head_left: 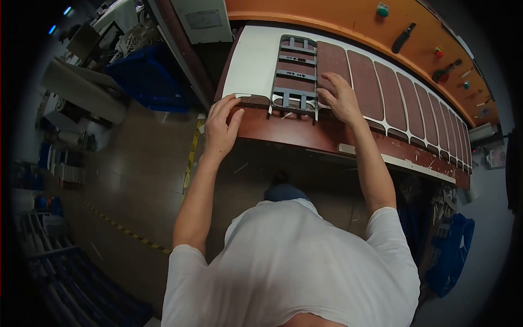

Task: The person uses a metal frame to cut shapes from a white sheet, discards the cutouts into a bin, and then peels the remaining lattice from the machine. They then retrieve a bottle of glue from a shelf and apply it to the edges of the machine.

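Note:
On the bench lies a long white sheet (254, 49) with a row of large cut-out openings continuing to the right. A dark grey rectangular frame with crossbars (297, 74) rests over it near its left end. My left hand (220, 125) is at the sheet's front left corner, fingers stretched out with the thumb apart, fingertips right at the edge. My right hand (342, 100) hovers by the right side of the grey frame, thumb and fingers apart over the first opening. Nothing shows between the fingers of either hand.
The reddish-brown bench (283, 128) runs across to the right. An orange panel (338, 15) behind it carries a black-handled knife (403, 38) and a green button (382, 11). Blue bins (150, 79) stand at left. Yellow-black tape (192, 154) marks the floor.

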A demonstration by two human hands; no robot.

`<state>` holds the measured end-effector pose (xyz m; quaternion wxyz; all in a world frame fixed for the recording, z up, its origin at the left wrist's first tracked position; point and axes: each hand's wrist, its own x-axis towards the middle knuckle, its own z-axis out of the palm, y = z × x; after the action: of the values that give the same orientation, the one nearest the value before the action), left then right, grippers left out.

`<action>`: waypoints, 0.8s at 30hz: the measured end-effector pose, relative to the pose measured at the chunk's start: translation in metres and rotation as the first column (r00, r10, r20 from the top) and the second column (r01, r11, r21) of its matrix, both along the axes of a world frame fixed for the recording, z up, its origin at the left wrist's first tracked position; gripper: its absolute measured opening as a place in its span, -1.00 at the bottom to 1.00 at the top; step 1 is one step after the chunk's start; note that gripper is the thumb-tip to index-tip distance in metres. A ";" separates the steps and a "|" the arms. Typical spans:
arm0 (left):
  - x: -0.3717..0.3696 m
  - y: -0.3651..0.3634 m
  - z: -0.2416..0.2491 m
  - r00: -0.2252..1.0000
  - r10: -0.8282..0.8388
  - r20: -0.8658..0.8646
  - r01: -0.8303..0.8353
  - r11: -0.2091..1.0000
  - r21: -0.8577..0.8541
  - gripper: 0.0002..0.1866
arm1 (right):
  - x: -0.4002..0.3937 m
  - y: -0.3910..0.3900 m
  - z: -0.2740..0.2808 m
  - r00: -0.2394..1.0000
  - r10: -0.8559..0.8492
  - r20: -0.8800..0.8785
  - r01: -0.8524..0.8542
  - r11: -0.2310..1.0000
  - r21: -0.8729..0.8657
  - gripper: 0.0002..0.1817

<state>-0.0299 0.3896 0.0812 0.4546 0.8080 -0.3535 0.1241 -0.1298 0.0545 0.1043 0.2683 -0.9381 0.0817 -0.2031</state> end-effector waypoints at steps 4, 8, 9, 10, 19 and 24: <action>0.048 -0.011 0.003 0.997 -0.004 0.073 -0.004 0.995 0.103 -0.67 | 0.068 0.000 -0.014 0.995 -0.010 -0.097 -0.005 0.988 -0.153 -0.17; 0.091 -0.025 0.003 0.991 -0.049 0.122 0.017 0.969 0.246 -0.60 | 0.099 -0.005 -0.017 0.956 -0.047 -0.291 -0.028 0.968 -0.250 0.04; 0.100 -0.030 0.001 0.987 -0.070 0.142 0.030 0.963 0.268 -0.59 | 0.102 -0.009 -0.024 0.969 -0.017 -0.248 -0.043 0.971 -0.234 0.03; 0.107 -0.035 0.001 0.987 -0.097 0.125 0.057 0.956 0.289 -0.55 | 0.104 -0.013 -0.030 0.971 -0.017 -0.240 -0.035 0.976 -0.213 0.02; 0.148 -0.034 -0.034 0.964 -0.265 0.001 0.249 0.908 0.337 -0.56 | 0.105 0.004 0.009 0.987 -0.048 -0.153 0.038 0.997 -0.064 -0.07; 0.157 -0.033 -0.054 0.953 -0.298 -0.055 0.302 0.947 0.107 -0.61 | 0.147 0.031 0.033 0.981 0.005 -0.192 -0.009 1.000 -0.017 -0.06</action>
<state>0.1272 0.3562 0.0269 0.4279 0.7719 -0.4699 0.0175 0.0168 0.0857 0.1369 0.2514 -0.9560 0.1021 -0.1114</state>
